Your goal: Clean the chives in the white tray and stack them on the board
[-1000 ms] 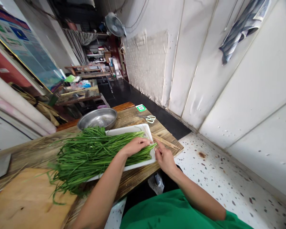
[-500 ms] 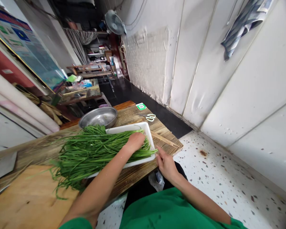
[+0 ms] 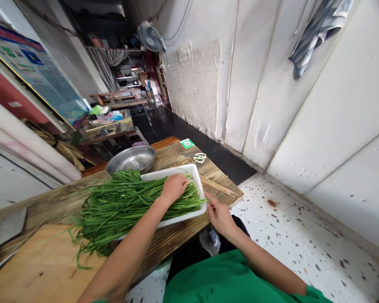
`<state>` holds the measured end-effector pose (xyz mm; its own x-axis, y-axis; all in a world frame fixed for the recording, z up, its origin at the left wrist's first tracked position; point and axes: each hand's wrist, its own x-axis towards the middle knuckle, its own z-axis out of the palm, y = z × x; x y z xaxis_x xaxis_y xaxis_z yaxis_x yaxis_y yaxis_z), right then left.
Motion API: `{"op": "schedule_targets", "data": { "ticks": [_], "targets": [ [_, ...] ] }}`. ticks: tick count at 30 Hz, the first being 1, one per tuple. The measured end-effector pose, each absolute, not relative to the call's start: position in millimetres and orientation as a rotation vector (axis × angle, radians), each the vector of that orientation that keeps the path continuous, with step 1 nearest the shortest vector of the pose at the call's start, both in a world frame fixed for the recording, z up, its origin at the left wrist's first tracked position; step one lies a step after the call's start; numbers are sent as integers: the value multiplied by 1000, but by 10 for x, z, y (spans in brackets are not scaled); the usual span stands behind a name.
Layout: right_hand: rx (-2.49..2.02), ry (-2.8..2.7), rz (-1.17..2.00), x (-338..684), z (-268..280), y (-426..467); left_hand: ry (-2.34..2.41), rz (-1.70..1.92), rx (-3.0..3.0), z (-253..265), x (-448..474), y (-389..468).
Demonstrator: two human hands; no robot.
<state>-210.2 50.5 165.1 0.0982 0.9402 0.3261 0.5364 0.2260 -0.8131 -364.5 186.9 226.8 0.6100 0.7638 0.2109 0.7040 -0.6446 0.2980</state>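
Observation:
A thick heap of long green Chinese chives [image 3: 123, 214] lies along a white plastic tray [image 3: 161, 171], pale stem ends to the right and leaves spilling over the left side. My left hand [image 3: 174, 188] rests on the stems near the tray's right end, with its fingers curled round some of them. At the tray's near right corner is my right hand [image 3: 220, 215], its thumb and index finger about a few stem ends that stick out over the rim. Its other fingers are folded and partly hidden.
On the wooden table [image 3: 167, 240] are a metal bowl [image 3: 134, 158], scissors [image 3: 198, 158], thin bamboo sticks [image 3: 217, 185] and a green code card [image 3: 187, 143]. A cutting board [image 3: 34, 269] and a cleaver [image 3: 9, 227] lie at the left. A white wall [image 3: 303, 126] stands right.
My left hand has slid slightly left along the stems, uncovering more of their pale ends. The right hand stays at the tray corner. The view has shifted a little.

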Motion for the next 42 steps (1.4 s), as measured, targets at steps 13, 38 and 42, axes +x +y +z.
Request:
{"op": "schedule_targets", "data": {
  "ticks": [13, 38, 42],
  "targets": [
    [-1425, -1598, 506, -2093, 1723, 479, 938, 501, 1732, 2149, -3740, 2131],
    [-1450, -1674, 518, -2088, 1723, 484, 913, 545, 1647, 2182, -3792, 2062],
    [-1456, -1685, 524, -2086, 1727, 483, 919, 542, 1648, 2167, -3796, 2075]
  ]
}}
